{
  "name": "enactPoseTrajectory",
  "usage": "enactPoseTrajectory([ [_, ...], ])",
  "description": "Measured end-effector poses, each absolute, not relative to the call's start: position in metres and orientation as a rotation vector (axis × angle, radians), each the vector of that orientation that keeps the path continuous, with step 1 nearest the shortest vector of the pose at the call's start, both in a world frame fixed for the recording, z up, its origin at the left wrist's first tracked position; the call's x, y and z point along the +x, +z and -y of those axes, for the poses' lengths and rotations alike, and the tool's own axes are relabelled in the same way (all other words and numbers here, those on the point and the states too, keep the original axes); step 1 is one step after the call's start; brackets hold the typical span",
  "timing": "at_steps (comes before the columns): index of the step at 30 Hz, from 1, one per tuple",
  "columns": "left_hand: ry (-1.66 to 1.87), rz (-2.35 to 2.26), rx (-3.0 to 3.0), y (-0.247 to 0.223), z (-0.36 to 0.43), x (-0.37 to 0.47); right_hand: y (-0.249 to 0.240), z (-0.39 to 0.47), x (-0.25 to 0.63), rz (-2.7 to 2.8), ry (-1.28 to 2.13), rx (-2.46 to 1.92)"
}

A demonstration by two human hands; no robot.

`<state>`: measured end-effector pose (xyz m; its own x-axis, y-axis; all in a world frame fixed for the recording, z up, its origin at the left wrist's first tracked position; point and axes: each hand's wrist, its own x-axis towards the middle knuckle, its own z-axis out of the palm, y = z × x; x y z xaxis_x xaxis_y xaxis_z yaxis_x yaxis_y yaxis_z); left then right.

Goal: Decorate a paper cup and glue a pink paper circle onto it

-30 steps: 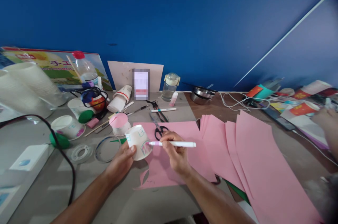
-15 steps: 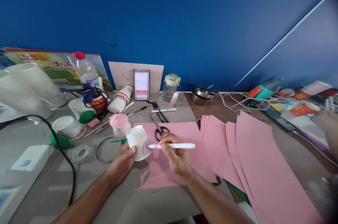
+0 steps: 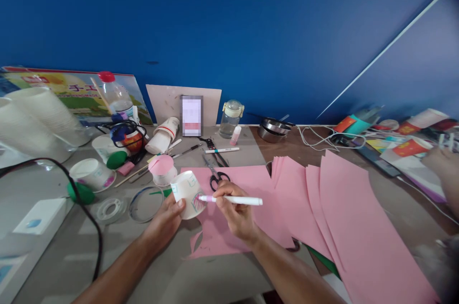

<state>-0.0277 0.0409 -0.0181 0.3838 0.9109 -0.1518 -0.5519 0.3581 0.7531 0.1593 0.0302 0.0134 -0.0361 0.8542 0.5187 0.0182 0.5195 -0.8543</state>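
Note:
My left hand (image 3: pixel 171 213) is closed on a white paper cup (image 3: pixel 183 190), which tilts upside down above the table. Green outlines mark its side, one of them hatched in purple-pink. Pinched in my right hand (image 3: pixel 234 211) is a white marker (image 3: pixel 247 200) with a pinkish-purple collar, its tip touching the hatched patch. Under both lies a cut pink sheet (image 3: pixel 251 232). Black-handled scissors (image 3: pixel 218 179) rest on it just beyond my right hand. Left of the cup stands another cup with a pink top (image 3: pixel 163 168).
Pink sheets (image 3: pixel 351 218) fan out at the right. Tape rolls (image 3: pixel 110 209), a black cable (image 3: pixel 96 232) and stacked cups (image 3: pixel 46 108) occupy the left. A water jar (image 3: pixel 231 120) and metal bowls (image 3: pixel 273 129) line the back. Another person's hand (image 3: pixel 442 163) shows at the far right.
The marker has shifted slightly left and its back end has dipped a little, its tip still on the hatched patch. The cup stays in my left hand, nearly unmoved.

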Motion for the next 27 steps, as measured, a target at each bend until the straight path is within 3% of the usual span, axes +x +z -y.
enactPoseTrajectory([
  [27,1.035,-0.647,0.626,-0.0176,-0.0415,-0.0272,0.0107,-0.0322,0.1595,1.326,0.830,-0.852],
])
